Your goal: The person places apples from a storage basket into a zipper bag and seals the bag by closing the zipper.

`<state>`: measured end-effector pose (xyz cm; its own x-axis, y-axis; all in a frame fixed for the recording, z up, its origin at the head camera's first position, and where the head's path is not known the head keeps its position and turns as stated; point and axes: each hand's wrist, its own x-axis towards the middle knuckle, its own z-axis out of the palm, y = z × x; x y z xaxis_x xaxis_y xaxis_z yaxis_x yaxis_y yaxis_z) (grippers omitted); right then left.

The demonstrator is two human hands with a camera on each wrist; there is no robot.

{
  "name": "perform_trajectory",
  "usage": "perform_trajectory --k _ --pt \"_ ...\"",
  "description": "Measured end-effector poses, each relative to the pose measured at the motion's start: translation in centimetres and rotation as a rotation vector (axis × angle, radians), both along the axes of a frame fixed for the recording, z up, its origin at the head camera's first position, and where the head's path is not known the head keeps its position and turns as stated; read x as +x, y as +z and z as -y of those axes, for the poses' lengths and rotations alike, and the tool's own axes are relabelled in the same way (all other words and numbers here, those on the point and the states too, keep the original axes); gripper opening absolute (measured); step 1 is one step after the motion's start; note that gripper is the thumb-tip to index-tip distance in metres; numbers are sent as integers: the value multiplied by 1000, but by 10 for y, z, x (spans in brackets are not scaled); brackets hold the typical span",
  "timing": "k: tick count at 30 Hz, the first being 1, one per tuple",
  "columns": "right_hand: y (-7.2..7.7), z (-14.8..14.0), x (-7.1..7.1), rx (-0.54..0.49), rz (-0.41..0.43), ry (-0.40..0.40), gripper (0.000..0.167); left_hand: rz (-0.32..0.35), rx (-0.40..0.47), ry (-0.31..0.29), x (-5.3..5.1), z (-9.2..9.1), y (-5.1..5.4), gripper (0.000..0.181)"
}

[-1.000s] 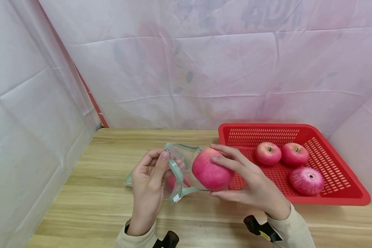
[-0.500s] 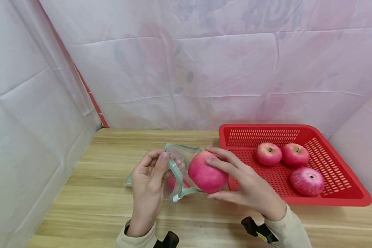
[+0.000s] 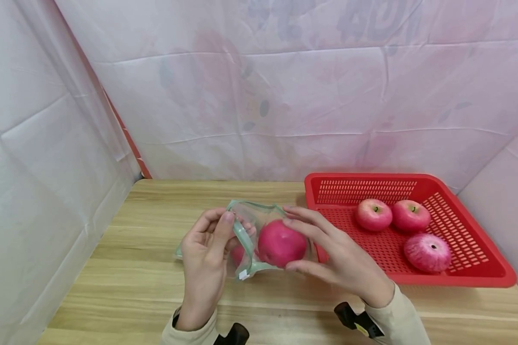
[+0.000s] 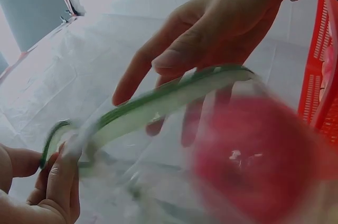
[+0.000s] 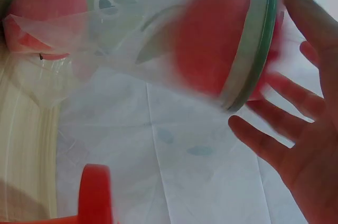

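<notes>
My left hand point(image 3: 207, 261) pinches the green zip edge of a clear zip bag point(image 3: 243, 235) between thumb and fingers, and the mouth gapes toward the right. Just inside that mouth is a red apple point(image 3: 281, 244), blurred in both wrist views. Around it my right hand point(image 3: 347, 254) has its fingers spread, apart from the apple; in the right wrist view the fingers point(image 5: 259, 139) lie loosely extended by the zip strip. Deeper in the bag rests another apple point(image 5: 47, 15).
A red plastic basket point(image 3: 457, 280) stands at the right with a pale red apple point(image 3: 373, 214), a second red apple point(image 3: 411, 215) and a streaked one point(image 3: 427, 252). Beneath is a wooden table point(image 3: 125, 287), backed by white cloth point(image 3: 311, 96).
My right hand has moved left with the apple and let go of it. The apple has passed from the bag's mouth to inside it. My left hand has barely moved.
</notes>
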<state>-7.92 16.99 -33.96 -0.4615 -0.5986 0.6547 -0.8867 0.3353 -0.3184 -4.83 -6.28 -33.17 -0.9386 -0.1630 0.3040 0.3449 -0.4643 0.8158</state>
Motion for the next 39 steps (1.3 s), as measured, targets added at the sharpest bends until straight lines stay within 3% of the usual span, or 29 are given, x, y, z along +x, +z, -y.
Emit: perform_trajectory --k 7,20,27,32,39 --pt "2 -1 -2 -58 -59 23 57 25 -68 30 1 -1 -1 6" --pt "6 -9 -3 -40 -49 -32 56 -37 -29 22 0 0 0 7" --pt "7 -28 -7 24 65 -141 60 -99 11 12 1 1 1 10" --pt "6 -48 -12 22 73 -211 61 -149 44 -2 2 3 1 13" --pt "8 -75 -16 78 125 -326 84 -172 59 -13 4 6 3 14"
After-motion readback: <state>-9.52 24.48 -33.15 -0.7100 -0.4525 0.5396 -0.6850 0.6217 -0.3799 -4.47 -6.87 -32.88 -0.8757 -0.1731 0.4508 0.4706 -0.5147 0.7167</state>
